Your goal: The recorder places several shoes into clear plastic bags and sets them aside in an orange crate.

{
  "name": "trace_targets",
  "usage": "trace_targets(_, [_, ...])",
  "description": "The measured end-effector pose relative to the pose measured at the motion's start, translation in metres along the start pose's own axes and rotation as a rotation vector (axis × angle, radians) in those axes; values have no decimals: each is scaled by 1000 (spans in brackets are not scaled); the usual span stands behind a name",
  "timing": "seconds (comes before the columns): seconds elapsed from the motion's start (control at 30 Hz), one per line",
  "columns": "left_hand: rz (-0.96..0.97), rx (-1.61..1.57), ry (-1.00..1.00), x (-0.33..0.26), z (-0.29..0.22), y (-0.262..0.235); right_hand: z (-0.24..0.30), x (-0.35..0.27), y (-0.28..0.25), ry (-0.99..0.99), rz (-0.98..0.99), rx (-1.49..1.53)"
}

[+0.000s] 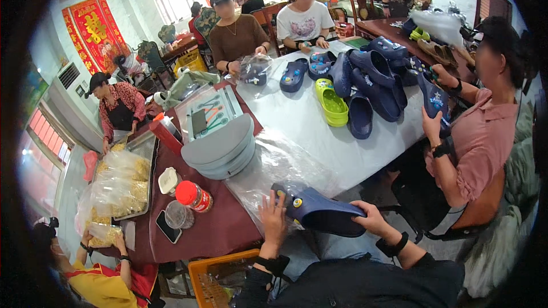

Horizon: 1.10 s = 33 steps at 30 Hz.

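In front of me a navy blue clog (328, 214) is held up, its toe to the left and its heel to the right. Round yellow charms sit on its toe. My right hand (371, 221) grips the heel edge, thumb on top. My left hand (273, 217) is at the toe, its fingers stretched upward and lying against the clog's side. Clear plastic bags (268, 165) lie flat on the table just behind the clog, and some of the film reaches under my left hand.
A heap of navy clogs (374, 91) with one lime green clog (331, 102) covers the table's far right. Left stand stacked grey trays (220, 148), a red-lidded jar (194, 195) and a phone (168, 226). An orange crate (200, 276) is below. Co-workers sit around.
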<state>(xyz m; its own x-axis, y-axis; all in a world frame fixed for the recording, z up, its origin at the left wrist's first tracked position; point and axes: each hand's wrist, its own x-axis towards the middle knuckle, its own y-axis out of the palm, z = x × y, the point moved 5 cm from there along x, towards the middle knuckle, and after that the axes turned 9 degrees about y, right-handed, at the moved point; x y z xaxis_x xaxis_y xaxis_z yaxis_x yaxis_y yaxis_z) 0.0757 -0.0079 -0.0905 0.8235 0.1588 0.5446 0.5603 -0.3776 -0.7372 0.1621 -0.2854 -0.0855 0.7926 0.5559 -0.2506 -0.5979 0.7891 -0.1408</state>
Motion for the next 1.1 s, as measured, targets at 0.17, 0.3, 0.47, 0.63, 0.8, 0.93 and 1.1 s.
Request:
trace_targets(0.17, [52,-19,72,8,-33,-2,23,-10,3,-245,-204,-230])
trace_targets(0.3, [32,-164,40,19,-45,-1,20,-14,-6,-323,-280,-208])
trace_targets(0.47, [-21,-254,-53,33,-46,6,28,-28,-6,-456,-354,-360])
trace_targets(0.63, [31,-272,48,50,-70,11,12,-36,-8,-440,-479,-361])
trace_targets(0.8, [129,-173,169,41,-84,19,0,-42,6,-363,-566,-265])
trace_targets(0.93, [136,-226,183,37,-93,21,0,-37,17,-273,-604,-224])
trace_targets(1.1, [129,-119,235,36,-102,21,5,-17,18,-379,-656,-342])
